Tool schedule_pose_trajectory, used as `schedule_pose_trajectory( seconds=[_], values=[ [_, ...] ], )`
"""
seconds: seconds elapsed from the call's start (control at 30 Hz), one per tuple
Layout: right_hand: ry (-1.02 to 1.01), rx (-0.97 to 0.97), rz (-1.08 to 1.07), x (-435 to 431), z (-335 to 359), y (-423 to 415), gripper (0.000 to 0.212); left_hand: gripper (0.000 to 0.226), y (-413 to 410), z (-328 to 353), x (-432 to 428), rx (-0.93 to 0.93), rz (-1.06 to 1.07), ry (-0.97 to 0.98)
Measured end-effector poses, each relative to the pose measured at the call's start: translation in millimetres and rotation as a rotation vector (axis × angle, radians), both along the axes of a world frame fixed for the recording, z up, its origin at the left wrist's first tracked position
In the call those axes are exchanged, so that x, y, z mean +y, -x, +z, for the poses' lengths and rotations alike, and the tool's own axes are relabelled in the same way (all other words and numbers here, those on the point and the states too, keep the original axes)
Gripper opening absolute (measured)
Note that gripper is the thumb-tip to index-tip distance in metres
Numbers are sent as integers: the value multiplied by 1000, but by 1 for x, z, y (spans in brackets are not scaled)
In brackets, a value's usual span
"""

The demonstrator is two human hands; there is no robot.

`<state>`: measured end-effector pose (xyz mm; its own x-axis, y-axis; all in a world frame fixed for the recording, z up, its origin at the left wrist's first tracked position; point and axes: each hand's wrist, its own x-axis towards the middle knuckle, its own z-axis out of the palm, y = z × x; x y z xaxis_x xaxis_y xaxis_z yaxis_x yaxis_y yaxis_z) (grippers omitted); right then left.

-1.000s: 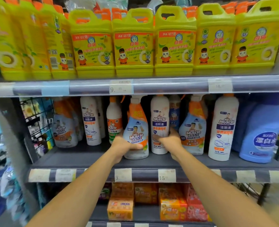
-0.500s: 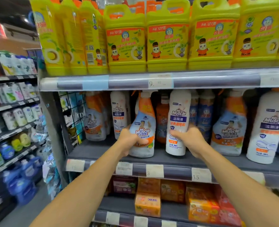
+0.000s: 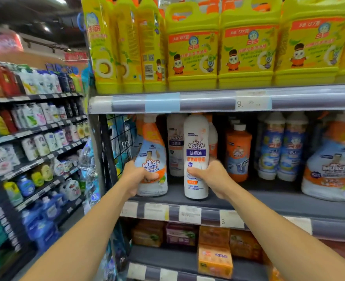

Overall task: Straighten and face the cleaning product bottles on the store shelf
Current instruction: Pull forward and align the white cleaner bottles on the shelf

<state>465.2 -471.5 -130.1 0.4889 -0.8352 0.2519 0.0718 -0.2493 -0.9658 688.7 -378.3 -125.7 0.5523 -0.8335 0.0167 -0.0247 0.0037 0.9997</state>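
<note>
My left hand (image 3: 136,176) grips an orange-topped Mr Muscle spray bottle (image 3: 152,157) at the left end of the middle shelf (image 3: 269,203). My right hand (image 3: 212,177) holds a tall white Mr Muscle bottle (image 3: 196,147) just to its right. Both bottles stand upright at the shelf's front with labels facing me. Behind them stands another white bottle (image 3: 175,147). Further right are an orange drain-cleaner bottle (image 3: 238,153), two blue-labelled bottles (image 3: 283,151) and another spray bottle (image 3: 331,167).
Large yellow detergent jugs (image 3: 191,47) fill the shelf above. Orange and purple soap boxes (image 3: 214,258) lie on the shelf below. A black wire grid (image 3: 118,138) closes the shelf's left end. Another aisle of bottles (image 3: 35,138) runs along the left.
Both hands have carried their bottles leftward along the shelf towards the wire grid. The view has swung left, revealing the neighbouring aisle.
</note>
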Motion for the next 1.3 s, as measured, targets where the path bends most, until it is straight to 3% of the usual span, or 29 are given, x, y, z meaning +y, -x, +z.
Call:
schedule_pose_trajectory(
  seconds=[0.2,0.6,0.93,1.07,1.23,1.3],
  values=[
    [-22,22,-2,6,-1,-30,39,69,-38,-5,11,33,29,34],
    [20,-22,-20,1,-3,-30,39,58,-43,-4,6,68,-25,14],
    [64,13,-70,7,-3,-48,37,64,-37,-16,6,29,27,97],
    [68,-1,-82,7,-6,-54,39,78,-28,-19,15,-135,136,-11],
    [104,-23,-90,7,-12,-53,40,128,16,-35,14,-445,481,-33],
    [107,-21,-87,7,-12,-53,39,135,28,-35,7,-577,549,-88]
  ],
)
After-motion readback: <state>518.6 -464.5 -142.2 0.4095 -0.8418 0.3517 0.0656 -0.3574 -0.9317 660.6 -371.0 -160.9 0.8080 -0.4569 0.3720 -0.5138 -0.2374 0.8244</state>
